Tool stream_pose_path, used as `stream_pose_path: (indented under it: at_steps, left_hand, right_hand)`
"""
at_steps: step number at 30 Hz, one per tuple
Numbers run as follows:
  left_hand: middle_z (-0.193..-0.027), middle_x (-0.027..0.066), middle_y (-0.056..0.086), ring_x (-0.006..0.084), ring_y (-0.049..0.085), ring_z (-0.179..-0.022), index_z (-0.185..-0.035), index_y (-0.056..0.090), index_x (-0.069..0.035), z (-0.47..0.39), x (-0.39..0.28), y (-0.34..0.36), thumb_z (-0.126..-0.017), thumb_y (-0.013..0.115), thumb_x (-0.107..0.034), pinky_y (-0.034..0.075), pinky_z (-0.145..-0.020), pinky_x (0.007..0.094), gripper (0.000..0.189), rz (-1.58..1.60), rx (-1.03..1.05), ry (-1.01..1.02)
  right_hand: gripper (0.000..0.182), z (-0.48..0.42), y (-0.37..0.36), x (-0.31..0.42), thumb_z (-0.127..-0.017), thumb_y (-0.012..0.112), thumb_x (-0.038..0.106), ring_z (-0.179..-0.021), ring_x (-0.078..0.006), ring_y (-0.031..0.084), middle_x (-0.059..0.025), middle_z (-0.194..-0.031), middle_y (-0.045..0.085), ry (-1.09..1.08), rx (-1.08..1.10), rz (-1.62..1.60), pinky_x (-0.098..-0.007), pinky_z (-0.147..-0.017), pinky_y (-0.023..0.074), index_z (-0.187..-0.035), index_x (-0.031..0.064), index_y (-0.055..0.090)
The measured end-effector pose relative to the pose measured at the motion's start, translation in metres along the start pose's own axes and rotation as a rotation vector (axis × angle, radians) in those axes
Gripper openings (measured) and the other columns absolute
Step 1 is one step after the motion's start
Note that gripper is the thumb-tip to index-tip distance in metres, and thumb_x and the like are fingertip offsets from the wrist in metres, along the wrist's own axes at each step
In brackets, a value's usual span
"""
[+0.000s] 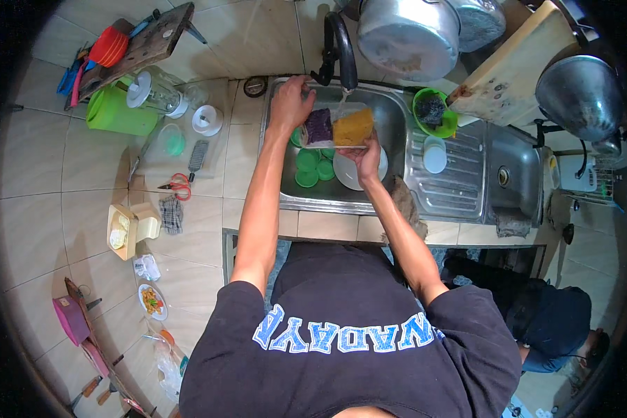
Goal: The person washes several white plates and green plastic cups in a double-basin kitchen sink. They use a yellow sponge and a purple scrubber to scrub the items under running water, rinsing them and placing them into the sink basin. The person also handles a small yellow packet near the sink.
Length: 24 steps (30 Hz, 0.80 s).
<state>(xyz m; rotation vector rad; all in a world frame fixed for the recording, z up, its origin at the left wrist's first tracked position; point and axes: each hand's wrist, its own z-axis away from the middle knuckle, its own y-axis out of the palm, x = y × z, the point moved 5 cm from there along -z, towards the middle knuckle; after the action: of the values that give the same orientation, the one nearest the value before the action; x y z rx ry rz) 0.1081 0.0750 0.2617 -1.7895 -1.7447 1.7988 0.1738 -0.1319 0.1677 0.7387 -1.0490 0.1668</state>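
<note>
My right hand (363,159) grips the near edge of a clear shallow tray (326,143) above the left sink basin. In the tray sit a purple block (318,125) and a yellow-orange block (353,127), possibly food. A thin stream of water runs from the black tap (347,57) onto or just behind the tray. At the basin's back left corner, my left hand (292,102) has its thumb apart from its fingers, close to the tap's lever; contact cannot be made out. Below the tray, several green lids or cups (307,159) and a white plate (347,172) lie in the basin.
Right of the basin are a green bowl with a dark scrubber (432,112) and white cups (434,157). Large metal pots (407,39) stand behind. Red-handled scissors (180,187) and a grater (197,157) lie left. Another person (548,318) is low at the right.
</note>
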Motion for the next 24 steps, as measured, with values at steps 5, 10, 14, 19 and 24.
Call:
stream_pose_path:
  at_steps: [5, 10, 14, 19, 24]
  left_hand:
    - [-0.096, 0.0145, 0.066, 0.0267, 0.066, -0.076, -0.112, 0.062, -0.001, -0.002, -0.008, -0.002, -0.080, 0.067, -0.019, 0.051, -0.073, 0.0381, 0.037, 0.104, 0.011, -0.066]
    - [-0.096, 0.0167, 0.065, 0.0289, 0.066, -0.076, -0.108, 0.063, 0.001, -0.005, -0.004, -0.004, -0.078, 0.067, -0.017, 0.051, -0.072, 0.0372, 0.035, 0.140, -0.008, -0.065]
    - [-0.097, 0.0174, 0.065, 0.0288, 0.067, -0.077, -0.108, 0.063, 0.002, -0.007, -0.005, -0.004, -0.078, 0.067, -0.016, 0.052, -0.072, 0.0374, 0.036, 0.141, -0.005, -0.071]
    - [-0.098, 0.0185, 0.065, 0.0308, 0.066, -0.078, -0.106, 0.063, 0.004, -0.004, -0.006, -0.004, -0.078, 0.066, -0.015, 0.052, -0.072, 0.0368, 0.033, 0.151, -0.032, -0.036]
    - [-0.101, 0.0202, 0.064, 0.0323, 0.065, -0.086, -0.111, 0.063, 0.001, -0.013, -0.007, 0.009, -0.076, 0.061, -0.008, 0.051, -0.077, 0.0363, 0.036, 0.170, 0.037, 0.045]
  right_hand:
    - [0.048, 0.003, -0.001, 0.001, -0.088, 0.028, 0.020, -0.082, -0.0308, 0.067, -0.0186, -0.114, 0.058, 0.002, 0.066, 0.019, -0.0396, -0.069, 0.0592, -0.134, 0.0058, 0.034]
    - [0.048, 0.007, 0.003, 0.006, -0.088, 0.029, 0.020, -0.084, -0.0313, 0.066, -0.0187, -0.113, 0.059, -0.014, 0.024, -0.003, -0.0412, -0.069, 0.0591, -0.133, 0.0058, 0.035]
    - [0.048, 0.007, -0.001, 0.003, -0.087, 0.029, 0.021, -0.085, -0.0313, 0.066, -0.0188, -0.112, 0.059, -0.002, 0.035, -0.008, -0.0417, -0.069, 0.0587, -0.133, 0.0059, 0.035]
    - [0.053, 0.008, -0.007, -0.004, -0.087, 0.027, 0.017, -0.081, -0.0326, 0.067, -0.0198, -0.114, 0.058, 0.021, 0.017, -0.006, -0.0410, -0.064, 0.0603, -0.138, 0.0053, 0.031]
    - [0.051, 0.005, -0.015, -0.011, -0.088, 0.027, 0.018, -0.076, -0.0331, 0.067, -0.0213, -0.111, 0.059, 0.011, -0.013, -0.058, -0.0404, -0.064, 0.0603, -0.137, 0.0047, 0.031]
